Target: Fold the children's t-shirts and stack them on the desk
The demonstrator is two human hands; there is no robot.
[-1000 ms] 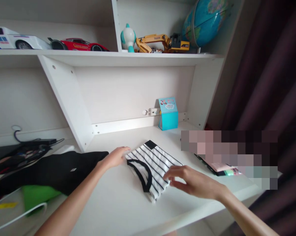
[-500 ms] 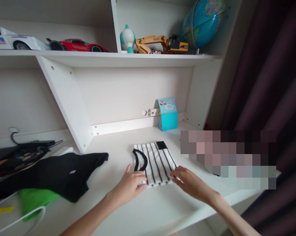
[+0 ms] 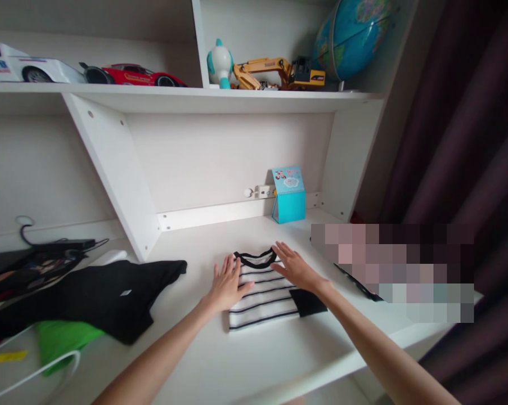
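Note:
A folded white shirt with black stripes (image 3: 265, 298) lies on the white desk (image 3: 203, 354), its black collar at the far edge and a black patch at the near right. My left hand (image 3: 227, 284) rests flat on the shirt's left side, fingers stretched out. My right hand (image 3: 293, 268) lies flat on the shirt's upper right part, fingers spread. Neither hand grips anything.
A black garment (image 3: 97, 298) over a green one (image 3: 62, 340) lies at the left, with cables (image 3: 46, 365) and a dark device (image 3: 63, 245) beyond. A blue card stand (image 3: 289, 196) stands at the back. Toy cars, an excavator (image 3: 279, 72) and a globe (image 3: 350, 36) fill the shelf above.
The striped shirt has been turned about a quarter turn, so its collar now faces away. Both hands moved from the shirt's near edge onto its top and lie flat.

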